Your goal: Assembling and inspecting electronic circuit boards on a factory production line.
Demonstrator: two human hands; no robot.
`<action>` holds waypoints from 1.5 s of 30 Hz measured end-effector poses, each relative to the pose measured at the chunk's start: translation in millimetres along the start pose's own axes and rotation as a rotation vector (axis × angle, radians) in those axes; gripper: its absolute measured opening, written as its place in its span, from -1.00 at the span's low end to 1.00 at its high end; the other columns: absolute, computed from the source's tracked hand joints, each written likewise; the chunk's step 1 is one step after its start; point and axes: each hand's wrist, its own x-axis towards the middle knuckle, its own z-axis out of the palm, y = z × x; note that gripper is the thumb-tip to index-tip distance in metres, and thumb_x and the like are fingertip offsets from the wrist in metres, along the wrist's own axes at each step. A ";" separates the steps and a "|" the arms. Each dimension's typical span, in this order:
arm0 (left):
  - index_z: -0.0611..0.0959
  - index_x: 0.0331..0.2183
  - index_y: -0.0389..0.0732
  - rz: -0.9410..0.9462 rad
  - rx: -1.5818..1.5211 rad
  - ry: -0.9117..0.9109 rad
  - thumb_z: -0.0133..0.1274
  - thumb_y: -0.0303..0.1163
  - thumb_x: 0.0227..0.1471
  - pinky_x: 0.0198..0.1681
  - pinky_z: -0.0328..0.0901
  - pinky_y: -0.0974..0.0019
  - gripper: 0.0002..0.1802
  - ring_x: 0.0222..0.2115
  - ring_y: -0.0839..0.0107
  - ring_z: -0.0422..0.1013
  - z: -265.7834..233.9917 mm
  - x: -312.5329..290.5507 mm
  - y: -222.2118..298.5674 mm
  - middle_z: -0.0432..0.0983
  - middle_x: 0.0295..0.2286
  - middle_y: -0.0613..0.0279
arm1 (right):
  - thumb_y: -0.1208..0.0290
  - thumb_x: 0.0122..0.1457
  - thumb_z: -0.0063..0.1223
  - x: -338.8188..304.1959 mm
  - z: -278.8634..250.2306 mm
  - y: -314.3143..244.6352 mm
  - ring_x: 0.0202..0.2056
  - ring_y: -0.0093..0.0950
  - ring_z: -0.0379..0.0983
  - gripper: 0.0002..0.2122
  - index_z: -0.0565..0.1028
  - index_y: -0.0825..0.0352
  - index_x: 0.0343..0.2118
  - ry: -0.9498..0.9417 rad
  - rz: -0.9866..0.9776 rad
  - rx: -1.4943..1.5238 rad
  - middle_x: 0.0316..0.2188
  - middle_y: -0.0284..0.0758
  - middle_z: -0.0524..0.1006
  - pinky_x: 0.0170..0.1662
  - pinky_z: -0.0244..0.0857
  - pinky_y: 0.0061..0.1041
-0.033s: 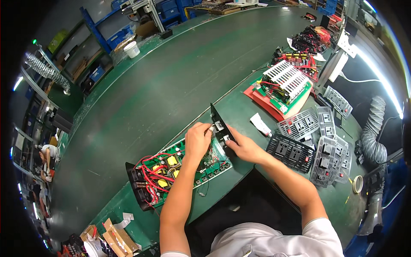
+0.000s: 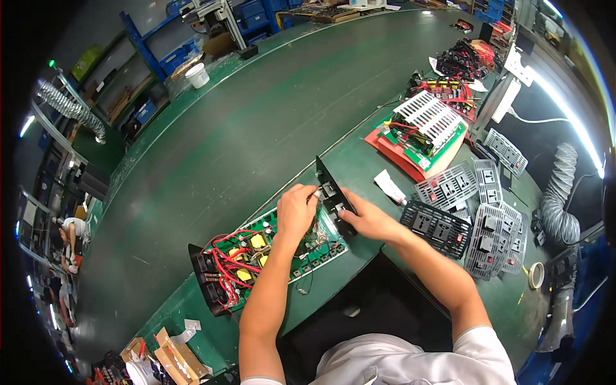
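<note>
On the green bench lies an open power inverter circuit board [image 2: 256, 249], with red wires, yellow-wrapped transformers and a black end piece [image 2: 208, 280] at its left. My right hand [image 2: 368, 219] grips a black end panel [image 2: 332, 200] that stands upright at the board's right end, thumb on its inner face beside the socket parts. Close to that inner face, my left hand [image 2: 298, 209] has its fingers closed in a pinch. What they hold is too small and covered to make out. My left forearm hides part of the board.
At right lie several grey socket panels [image 2: 494, 240], a black socket panel [image 2: 436, 230], a white tube [image 2: 390, 187] and a tape roll [image 2: 536, 276]. Behind them, a slotted white cover [image 2: 431, 117] tops another board on a red base. An open cardboard box [image 2: 179, 359] stands at lower left.
</note>
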 end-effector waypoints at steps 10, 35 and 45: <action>0.67 -0.36 -0.33 0.057 0.034 -0.083 0.11 -0.50 -0.08 -0.38 0.36 0.22 -0.83 -0.51 0.16 0.49 -3.5 3.5 -0.3 0.52 -0.49 0.04 | 0.52 0.18 -0.16 23.4 12.1 3.1 0.14 -0.11 0.27 -0.41 0.03 0.35 0.29 0.091 0.023 0.141 0.09 0.08 0.34 0.17 0.12 -0.35; 0.67 -0.32 -0.34 0.045 -0.040 -0.025 0.13 -0.52 -0.08 -0.39 0.36 0.29 -0.80 -0.50 0.24 0.49 -1.3 -4.8 -1.0 0.54 -0.44 0.07 | 0.58 0.18 -0.17 18.7 16.2 -14.9 0.17 -0.17 0.25 -0.43 0.07 0.35 0.28 0.126 0.135 0.021 0.12 0.01 0.34 0.19 0.10 -0.37; 0.66 -0.30 -0.31 0.028 -0.073 -0.038 0.12 -0.52 -0.08 -0.38 0.34 0.18 -0.79 -0.47 0.10 0.47 -5.4 -7.0 -0.9 0.52 -0.43 0.05 | 0.58 0.15 -0.17 15.8 16.8 -18.9 0.20 -0.15 0.21 -0.42 0.07 0.40 0.28 0.129 0.158 0.199 0.17 0.05 0.28 0.21 0.08 -0.38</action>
